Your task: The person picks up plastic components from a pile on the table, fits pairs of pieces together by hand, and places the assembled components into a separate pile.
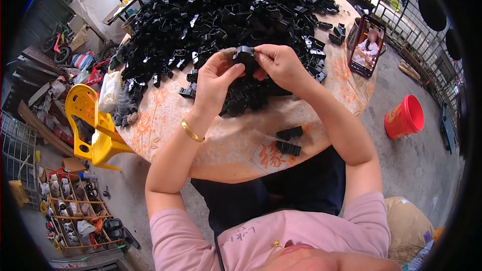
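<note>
Above the near part of a big heap of small black plastic parts [226, 15], both hands meet around one black plastic part [245, 52]. My left hand [217, 76] pinches its left side between thumb and fingers, with a brownish wrap on one fingertip. On the other side, my right hand [283, 68] grips it with thumb and forefinger. The fingers cover much of its shape. Two more black parts [288, 147] lie apart from the heap, near the front edge of the round table [221, 153] with its flowered cover.
A phone [368, 45] stands upright at the table's right edge. Left of the table are a yellow plastic chair [85, 110] and a white container [109, 92]. A red bucket [404, 117] is on the floor at right. A shoe rack [78, 211] stands lower left.
</note>
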Available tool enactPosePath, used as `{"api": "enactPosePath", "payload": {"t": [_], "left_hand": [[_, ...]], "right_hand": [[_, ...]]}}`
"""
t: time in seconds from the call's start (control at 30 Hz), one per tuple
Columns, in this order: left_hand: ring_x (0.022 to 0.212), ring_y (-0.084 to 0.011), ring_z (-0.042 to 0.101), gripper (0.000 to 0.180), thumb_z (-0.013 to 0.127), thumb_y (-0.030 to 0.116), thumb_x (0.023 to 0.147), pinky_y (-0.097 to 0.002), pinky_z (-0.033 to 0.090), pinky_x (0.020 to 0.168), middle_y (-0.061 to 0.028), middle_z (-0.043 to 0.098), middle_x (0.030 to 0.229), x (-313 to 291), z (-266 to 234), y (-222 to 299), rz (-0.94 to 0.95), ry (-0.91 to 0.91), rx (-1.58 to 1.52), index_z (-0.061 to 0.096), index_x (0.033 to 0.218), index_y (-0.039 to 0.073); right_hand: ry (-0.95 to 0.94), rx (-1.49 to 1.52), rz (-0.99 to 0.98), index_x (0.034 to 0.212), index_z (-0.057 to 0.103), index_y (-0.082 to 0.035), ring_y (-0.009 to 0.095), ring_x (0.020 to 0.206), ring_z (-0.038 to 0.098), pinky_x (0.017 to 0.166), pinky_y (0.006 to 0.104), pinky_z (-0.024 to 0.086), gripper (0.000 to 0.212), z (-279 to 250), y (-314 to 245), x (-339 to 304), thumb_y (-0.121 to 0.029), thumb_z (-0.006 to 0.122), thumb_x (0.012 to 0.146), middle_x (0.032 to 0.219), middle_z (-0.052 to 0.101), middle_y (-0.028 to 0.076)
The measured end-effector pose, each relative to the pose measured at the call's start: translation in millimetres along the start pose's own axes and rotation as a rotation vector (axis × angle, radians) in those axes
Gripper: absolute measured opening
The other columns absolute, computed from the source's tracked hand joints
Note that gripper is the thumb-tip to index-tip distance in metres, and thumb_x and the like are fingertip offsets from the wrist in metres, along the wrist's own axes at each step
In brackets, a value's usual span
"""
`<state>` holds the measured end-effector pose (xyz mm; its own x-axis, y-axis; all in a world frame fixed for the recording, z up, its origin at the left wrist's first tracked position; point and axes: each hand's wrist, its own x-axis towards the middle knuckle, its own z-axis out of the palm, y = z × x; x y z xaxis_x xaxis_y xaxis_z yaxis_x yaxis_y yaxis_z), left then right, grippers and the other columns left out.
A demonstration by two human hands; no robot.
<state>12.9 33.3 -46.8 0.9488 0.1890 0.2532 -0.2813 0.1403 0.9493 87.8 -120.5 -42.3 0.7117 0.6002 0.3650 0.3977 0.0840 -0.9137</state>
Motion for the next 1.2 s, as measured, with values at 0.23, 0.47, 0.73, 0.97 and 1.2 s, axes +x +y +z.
{"api": "enactPosePath", "payload": {"t": [0.23, 0.47, 0.73, 0.97, 1.2], "left_hand": [[0.084, -0.0091, 0.058, 0.03, 0.062, -0.003, 0.079, -0.024, 0.051, 0.076, -0.0042, 0.061, 0.096, -1.6, 4.3, 9.4, 0.055, 0.016, 0.068, 0.055, 0.109, -0.003], [0.085, -0.0093, 0.058, 0.03, 0.062, -0.004, 0.079, -0.0229, 0.05, 0.076, -0.0047, 0.06, 0.096, -3.6, 4.3, 7.6, 0.063, 0.004, 0.144, 0.056, 0.108, -0.003], [0.092, -0.0118, 0.058, 0.047, 0.061, -0.005, 0.078, -0.0226, 0.047, 0.083, -0.0085, 0.06, 0.101, -6.8, 12.3, 17.6, 0.029, 0.02, -0.161, 0.042, 0.121, -0.006], [0.088, -0.0144, 0.06, 0.044, 0.061, -0.003, 0.078, -0.024, 0.049, 0.079, -0.0116, 0.061, 0.099, -8.5, 3.4, 40.8, 0.007, -0.181, 0.003, 0.044, 0.118, -0.004], [0.074, -0.0183, 0.06, 0.037, 0.071, 0.018, 0.073, -0.0272, 0.049, 0.064, -0.0118, 0.057, 0.085, -27.4, 21.0, 44.5, -0.046, -0.919, 0.93, 0.055, 0.101, 0.001]], "right_hand": [[0.053, -0.192, -0.194, 0.086, 0.059, 0.004, 0.02, 0.057, 0.061, 0.053, 0.0296, 0.047, 0.014, -3.1, -2.2, 0.1, -0.006, 0.048, 0.085, 0.067, 0.058, 0.014], [0.071, -0.557, -0.357, 0.089, 0.06, 0.0, 0.029, 0.066, 0.06, 0.061, 0.0337, 0.049, 0.013, -3.2, -5.0, -4.3, -0.006, 0.051, 0.082, 0.074, 0.058, 0.012], [0.217, -0.564, -0.658, 0.104, 0.059, -0.002, 0.031, 0.081, 0.057, 0.068, 0.035, 0.05, 0.024, 8.1, -6.5, -3.3, -0.007, 0.056, 0.08, 0.098, 0.057, 0.012], [-0.262, -0.009, -0.195, 0.109, 0.059, -0.001, 0.013, 0.081, 0.061, 0.076, 0.0247, 0.048, 0.039, -22.3, -17.1, -3.1, -0.017, 0.071, 0.075, 0.092, 0.066, 0.01], [-0.527, -0.592, -0.148, 0.09, 0.065, -0.002, 0.022, 0.079, 0.06, 0.07, 0.0311, 0.048, 0.032, -55.6, -10.0, -4.2, -0.012, 0.073, 0.061, 0.082, 0.062, 0.01]]}}
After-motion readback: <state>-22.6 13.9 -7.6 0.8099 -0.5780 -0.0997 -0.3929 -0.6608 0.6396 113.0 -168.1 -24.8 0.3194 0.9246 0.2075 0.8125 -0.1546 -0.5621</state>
